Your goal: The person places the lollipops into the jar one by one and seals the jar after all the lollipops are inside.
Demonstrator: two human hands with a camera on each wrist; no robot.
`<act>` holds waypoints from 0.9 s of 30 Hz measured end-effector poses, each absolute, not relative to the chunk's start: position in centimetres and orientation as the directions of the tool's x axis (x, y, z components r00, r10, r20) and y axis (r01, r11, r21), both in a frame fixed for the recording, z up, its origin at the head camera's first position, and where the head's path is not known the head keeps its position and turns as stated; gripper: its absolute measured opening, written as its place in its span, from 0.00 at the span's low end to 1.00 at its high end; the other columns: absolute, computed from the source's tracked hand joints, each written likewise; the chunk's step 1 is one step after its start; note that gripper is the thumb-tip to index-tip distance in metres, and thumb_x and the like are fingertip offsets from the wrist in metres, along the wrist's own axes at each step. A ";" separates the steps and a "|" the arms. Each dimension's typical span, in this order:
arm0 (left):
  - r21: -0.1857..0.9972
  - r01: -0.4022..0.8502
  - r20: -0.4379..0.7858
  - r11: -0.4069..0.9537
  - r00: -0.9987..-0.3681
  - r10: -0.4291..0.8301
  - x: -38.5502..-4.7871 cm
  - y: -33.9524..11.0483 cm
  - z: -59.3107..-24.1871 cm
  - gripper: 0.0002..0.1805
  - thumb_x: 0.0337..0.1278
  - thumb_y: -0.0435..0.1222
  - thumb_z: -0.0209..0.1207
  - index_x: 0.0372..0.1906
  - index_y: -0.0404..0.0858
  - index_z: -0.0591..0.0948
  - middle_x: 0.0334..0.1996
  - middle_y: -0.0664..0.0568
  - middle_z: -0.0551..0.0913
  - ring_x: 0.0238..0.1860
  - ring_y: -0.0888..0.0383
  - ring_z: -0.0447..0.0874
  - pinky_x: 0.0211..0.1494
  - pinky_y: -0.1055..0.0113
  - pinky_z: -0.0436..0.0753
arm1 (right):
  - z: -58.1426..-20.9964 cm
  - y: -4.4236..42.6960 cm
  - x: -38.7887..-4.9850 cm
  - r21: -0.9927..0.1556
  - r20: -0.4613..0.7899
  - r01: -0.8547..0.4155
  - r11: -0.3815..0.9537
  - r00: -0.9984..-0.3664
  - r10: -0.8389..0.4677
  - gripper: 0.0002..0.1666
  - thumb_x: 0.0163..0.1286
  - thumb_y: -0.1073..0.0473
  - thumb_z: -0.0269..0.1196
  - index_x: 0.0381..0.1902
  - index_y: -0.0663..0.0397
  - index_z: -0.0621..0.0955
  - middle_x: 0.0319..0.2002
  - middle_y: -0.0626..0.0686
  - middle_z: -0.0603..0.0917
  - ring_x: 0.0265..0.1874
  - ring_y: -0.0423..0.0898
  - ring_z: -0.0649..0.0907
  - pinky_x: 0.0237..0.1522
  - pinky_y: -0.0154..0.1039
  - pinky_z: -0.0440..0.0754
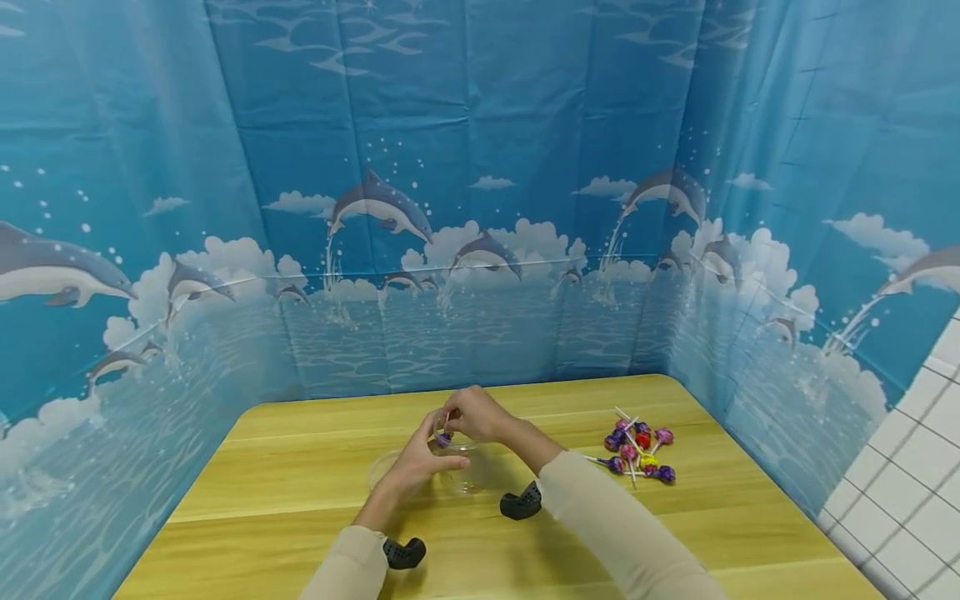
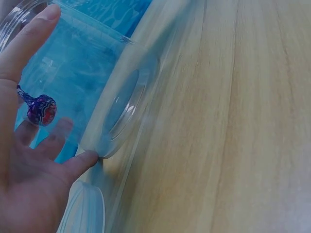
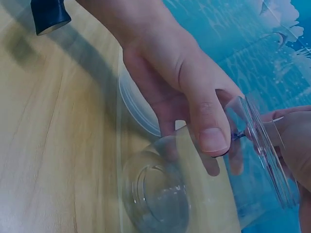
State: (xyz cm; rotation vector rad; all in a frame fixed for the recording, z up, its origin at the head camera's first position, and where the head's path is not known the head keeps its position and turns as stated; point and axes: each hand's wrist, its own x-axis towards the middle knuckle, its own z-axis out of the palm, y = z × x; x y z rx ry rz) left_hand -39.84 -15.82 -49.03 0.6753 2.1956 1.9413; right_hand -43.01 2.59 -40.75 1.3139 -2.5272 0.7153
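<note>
A clear plastic jar (image 1: 467, 478) is tilted on the table, and my left hand (image 1: 420, 461) grips its side with thumb and fingers spread around it. At the jar's mouth, my right hand (image 1: 478, 414) pinches the stick of a lollipop. That lollipop (image 2: 43, 110) has a purple wrapper with a red patch, and its head hangs inside the jar, seen through the wall in the left wrist view. In the right wrist view, the left thumb hides most of it. The right fingertips are partly behind the jar's rim (image 3: 265, 150).
A clear round lid (image 1: 381, 472) lies on the wooden table (image 1: 300, 467), just left of the jar. Several wrapped lollipops (image 1: 643, 439) in purple, pink, red and yellow are piled at the right. A dolphin-print curtain (image 1: 465, 333) stands behind the table.
</note>
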 end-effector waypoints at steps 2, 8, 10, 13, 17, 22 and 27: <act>0.967 0.247 0.196 0.070 -0.888 0.416 -39.8 -15.8 -49.0 0.48 0.63 0.34 0.72 0.82 0.49 0.57 0.75 0.43 0.61 0.70 0.37 0.67 0.57 0.52 0.80 | -40.8 2.5 -42.9 -0.324 0.391 -0.806 0.495 -0.590 -0.706 0.07 0.69 0.69 0.69 0.33 0.54 0.90 0.32 0.48 0.88 0.32 0.42 0.86 0.37 0.35 0.82; 0.963 0.251 0.193 0.102 -0.899 0.393 -39.7 -15.8 -49.1 0.49 0.63 0.34 0.71 0.82 0.48 0.56 0.77 0.44 0.60 0.70 0.36 0.66 0.59 0.51 0.78 | -40.8 2.2 -42.6 -0.334 0.353 -0.774 0.538 -0.632 -0.690 0.08 0.69 0.69 0.70 0.35 0.50 0.91 0.34 0.43 0.88 0.34 0.39 0.83 0.40 0.35 0.81; 0.965 0.243 0.188 0.096 -0.901 0.391 -39.6 -15.8 -49.1 0.50 0.62 0.34 0.72 0.83 0.48 0.55 0.77 0.44 0.60 0.69 0.35 0.69 0.59 0.50 0.78 | -40.7 2.1 -42.5 -0.337 0.349 -0.767 0.546 -0.640 -0.684 0.07 0.69 0.68 0.70 0.35 0.50 0.91 0.34 0.43 0.88 0.34 0.38 0.83 0.40 0.35 0.81; 0.964 0.252 0.198 0.089 -0.898 0.394 -39.6 -15.8 -49.0 0.50 0.63 0.35 0.72 0.83 0.47 0.55 0.78 0.44 0.59 0.70 0.36 0.68 0.62 0.47 0.77 | -40.7 2.1 -42.4 -0.344 0.352 -0.763 0.547 -0.645 -0.678 0.06 0.68 0.68 0.71 0.35 0.52 0.91 0.34 0.45 0.89 0.34 0.39 0.83 0.40 0.35 0.81; 0.958 0.269 0.210 0.101 -0.896 0.391 -39.6 -15.8 -49.0 0.50 0.63 0.35 0.72 0.83 0.47 0.56 0.81 0.46 0.53 0.75 0.34 0.60 0.66 0.42 0.72 | -40.6 2.1 -42.3 -0.359 0.349 -0.762 0.539 -0.645 -0.679 0.04 0.67 0.67 0.72 0.35 0.54 0.91 0.34 0.47 0.89 0.34 0.40 0.83 0.40 0.36 0.82; 0.957 0.270 0.208 0.101 -0.890 0.406 -39.6 -15.7 -49.1 0.49 0.63 0.35 0.71 0.82 0.48 0.56 0.81 0.46 0.51 0.76 0.34 0.57 0.68 0.40 0.70 | -40.5 2.2 -42.2 -0.370 0.350 -0.760 0.535 -0.647 -0.677 0.04 0.68 0.67 0.71 0.36 0.53 0.91 0.34 0.48 0.89 0.35 0.40 0.84 0.40 0.36 0.82; 0.960 0.262 0.199 0.100 -0.889 0.413 -39.5 -15.7 -48.9 0.49 0.63 0.36 0.71 0.82 0.49 0.56 0.81 0.47 0.51 0.76 0.35 0.57 0.68 0.39 0.69 | -40.6 2.4 -42.2 -0.379 0.371 -0.774 0.508 -0.630 -0.683 0.05 0.69 0.67 0.70 0.36 0.53 0.91 0.34 0.49 0.89 0.34 0.41 0.85 0.39 0.36 0.83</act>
